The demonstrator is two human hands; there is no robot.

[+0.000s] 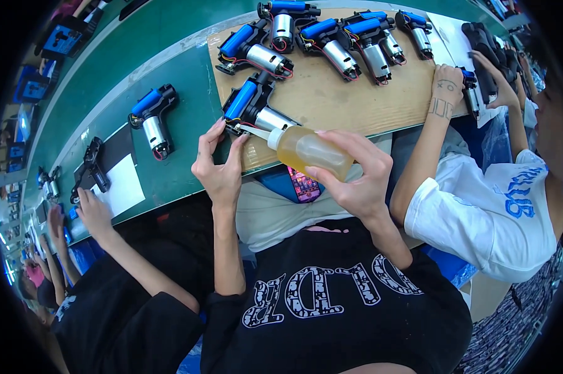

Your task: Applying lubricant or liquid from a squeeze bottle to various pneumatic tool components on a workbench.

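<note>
White-edged letters with a blotchy pattern run across the wearer's black shirt (337, 340), below both hands. Blue lettering marks the white shirt (475, 218) of the co-worker to the right of the grip, and dark lines are drawn over that person's wrist and hand (447, 93). A phone (304, 187) with a bright, colourful screen lies just below the bottle in the lap, its content too small to read.

Up and left of the bottle, a tool assembly (251, 98) rests near the front edge of a cardboard sheet (331, 109): black open housing, blue cylinder along one side, silver motor (273, 119) angled off toward the bottle, thin wires at the ends. More assemblies of the same kind (337, 53) stand in a group on the cardboard beyond the grip, and a single one (152, 124) lies on the green table (188, 68) to its left.

The left hand (219, 168) comes up from below with its thumb and fingers pinched on the assembly's near end. The right hand (362, 171) is clamped around a clear plastic bottle (312, 153) of yellow liquid, thumb below and fingers above. Tipped nearly level, the bottle points its white nozzle (256, 131) leftward, the tip close by the left fingertips.
</note>
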